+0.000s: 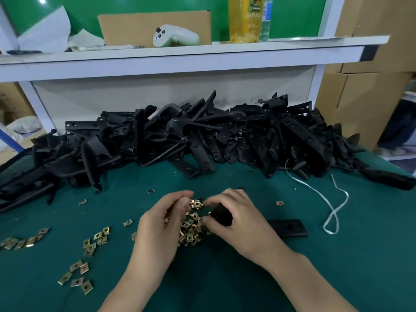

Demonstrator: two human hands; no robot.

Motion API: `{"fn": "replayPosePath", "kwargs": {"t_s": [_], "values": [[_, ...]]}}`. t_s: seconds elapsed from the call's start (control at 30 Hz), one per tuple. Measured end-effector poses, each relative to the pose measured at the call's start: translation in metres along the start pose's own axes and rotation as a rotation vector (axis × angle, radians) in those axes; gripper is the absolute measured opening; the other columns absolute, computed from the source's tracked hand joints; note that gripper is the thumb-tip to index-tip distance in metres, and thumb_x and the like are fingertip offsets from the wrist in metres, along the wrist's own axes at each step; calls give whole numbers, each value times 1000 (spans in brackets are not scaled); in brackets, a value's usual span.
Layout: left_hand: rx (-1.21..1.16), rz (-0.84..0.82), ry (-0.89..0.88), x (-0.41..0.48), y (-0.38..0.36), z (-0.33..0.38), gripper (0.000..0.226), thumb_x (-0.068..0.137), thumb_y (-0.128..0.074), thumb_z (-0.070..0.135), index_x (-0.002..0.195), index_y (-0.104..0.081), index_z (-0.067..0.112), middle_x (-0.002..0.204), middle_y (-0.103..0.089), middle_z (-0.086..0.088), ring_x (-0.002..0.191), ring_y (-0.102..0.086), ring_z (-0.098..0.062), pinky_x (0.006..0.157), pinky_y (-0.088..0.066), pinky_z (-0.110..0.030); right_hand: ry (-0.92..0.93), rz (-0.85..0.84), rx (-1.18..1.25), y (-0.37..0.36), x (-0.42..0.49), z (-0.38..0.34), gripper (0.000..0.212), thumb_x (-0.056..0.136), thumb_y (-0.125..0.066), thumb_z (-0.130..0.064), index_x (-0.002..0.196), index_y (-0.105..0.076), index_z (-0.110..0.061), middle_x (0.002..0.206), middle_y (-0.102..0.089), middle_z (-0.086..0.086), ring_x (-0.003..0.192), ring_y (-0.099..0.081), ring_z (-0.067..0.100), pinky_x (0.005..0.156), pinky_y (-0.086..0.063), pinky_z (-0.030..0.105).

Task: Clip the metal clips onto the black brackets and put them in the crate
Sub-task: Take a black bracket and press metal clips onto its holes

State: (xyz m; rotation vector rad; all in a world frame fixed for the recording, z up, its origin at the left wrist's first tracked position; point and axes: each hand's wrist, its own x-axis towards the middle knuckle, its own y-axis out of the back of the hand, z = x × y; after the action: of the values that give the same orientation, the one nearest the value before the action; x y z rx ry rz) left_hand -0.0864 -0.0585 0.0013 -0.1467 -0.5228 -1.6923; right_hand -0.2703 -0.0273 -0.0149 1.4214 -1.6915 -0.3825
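- The left hand [162, 224] is curled, its thumb and fingertips pinching a small brass-coloured square metal clip [196, 203] just above the table.
- The right hand [238, 221] is clenched round a black plastic bracket [221, 216], held close to that clip but with a slim gap showing between them.
- A flat black strip with a hole [288, 227] lies just right of the right hand; I cannot tell whether it belongs to the held bracket.
- Between the two hands sits a loose heap of brass-coloured clips [191, 230]. More scattered clips [94, 242] lie to the left, towards the table's left edge.
- A long pile of black brackets [202, 140] runs across the back of the green table mat [337, 266] from side to side, spilling over the left edge.
- A strip of mat lies open between the pile and the hands, and a wider stretch to the near right.
- A looped white cord [333, 212] lies on that right side, well apart from the hands.
- A white shelf [180, 61] overhangs the pile.
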Motion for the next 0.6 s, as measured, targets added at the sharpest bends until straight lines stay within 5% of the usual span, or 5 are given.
{"fn": "replayPosePath", "kwargs": {"t_s": [0.17, 0.27, 0.43, 0.53, 0.6], "values": [[-6, -110, 16, -1, 0, 8, 29, 99, -52, 23, 117, -63, 42, 97, -68, 9, 89, -65, -2, 79, -43, -5, -43, 10, 93, 0, -7, -1, 37, 96, -47, -62, 127, -51, -41, 132, -39, -35, 142, -11, -14, 103, -11, -3], [49, -126, 17, -5, -1, 9, 35, 100, -53, 21, 118, -58, 51, 98, -68, 17, 94, -64, -1, 80, -43, -5, -84, 77, 226, 3, -10, 0, 32, 106, -37, -41, 136, -38, -52, 141, -39, -37, 143, -17, -14, 104, -20, 0], [10, -55, 45, -5, -3, 10, 25, 96, -61, 24, 113, -63, 42, 99, -71, 21, 92, -66, 0, 76, -45, -5, -50, 135, 254, 7, -6, -3, 54, 101, -50, -17, 140, -36, -52, 156, -15, -39, 146, -6, -14, 106, -24, 15], [-1, -35, 57, -5, -3, 11, 18, 95, -62, 27, 106, -68, 40, 92, -73, 18, 86, -67, -1, 72, -45, -5, -79, 153, 249, 6, -5, -4, 66, 96, -57, -21, 141, -30, -61, 159, 6, -37, 140, -32, -5, 85, -46, 12], [-7, -33, 64, -5, -3, 12, 16, 92, -60, 35, 104, -69, 41, 91, -74, 19, 88, -67, 0, 73, -45, -5, -154, 167, 318, 7, -5, -4, 74, 93, -62, -27, 140, -22, -68, 156, 16, -40, 136, -33, -10, 77, -45, 5]]}}
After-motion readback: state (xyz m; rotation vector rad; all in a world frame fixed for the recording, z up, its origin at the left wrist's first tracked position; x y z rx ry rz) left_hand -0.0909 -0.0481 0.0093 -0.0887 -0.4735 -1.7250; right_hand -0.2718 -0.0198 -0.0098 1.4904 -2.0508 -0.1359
